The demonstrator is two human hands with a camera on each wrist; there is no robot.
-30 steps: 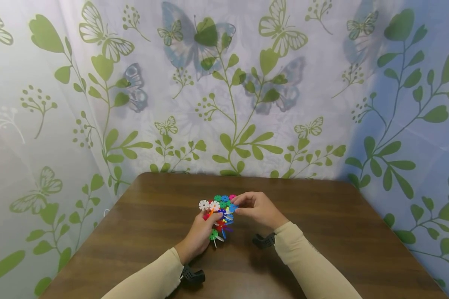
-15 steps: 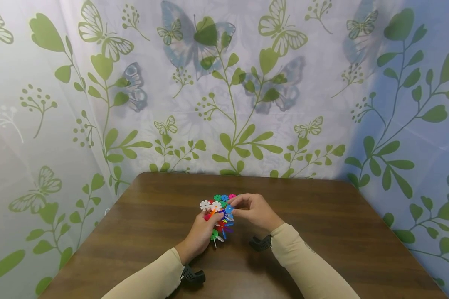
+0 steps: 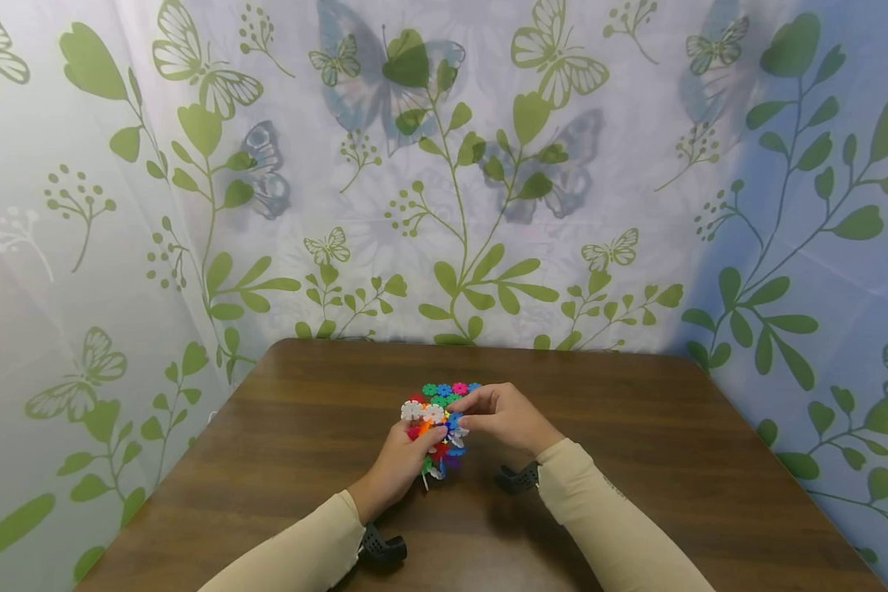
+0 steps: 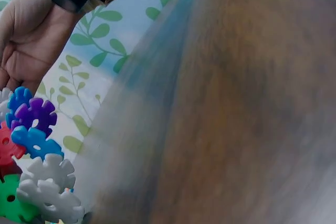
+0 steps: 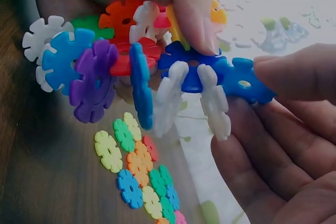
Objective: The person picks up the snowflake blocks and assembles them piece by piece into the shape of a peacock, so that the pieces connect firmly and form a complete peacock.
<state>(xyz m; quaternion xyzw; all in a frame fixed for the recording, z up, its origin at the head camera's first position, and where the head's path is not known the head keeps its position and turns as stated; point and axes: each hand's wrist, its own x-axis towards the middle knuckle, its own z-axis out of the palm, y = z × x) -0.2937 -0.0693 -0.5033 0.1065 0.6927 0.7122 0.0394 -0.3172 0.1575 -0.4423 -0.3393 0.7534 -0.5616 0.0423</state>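
Note:
My left hand [image 3: 398, 457] grips a cluster of interlocking plastic snowflake discs, its thumb pressing on top. In the right wrist view the cluster shows a purple disc [image 5: 94, 81], a red disc [image 5: 135, 59], a dark blue disc [image 5: 190, 64] and several white ones. At the cluster's right side, my right hand [image 3: 514, 421] pinches a blue disc [image 5: 244, 81] that meets the dark blue one. Its other fingers [image 5: 247, 156] lie below, loosely bent. The left wrist view shows the cluster's underside with a green disc [image 4: 13, 199] and white discs [image 4: 50, 192].
Several loose snowflake discs [image 5: 139, 163] in yellow, orange, green, blue and pink lie flat on the brown wooden table [image 3: 326, 386], just beyond the hands. A curtain [image 3: 444, 205] printed with leaves and butterflies hangs behind the table. Black devices [image 3: 516, 478] sit under both wrists.
The cluster has turned slightly in my left hand, its white discs shifting right and down a little. My right hand has moved slightly left, still on the blue disc.

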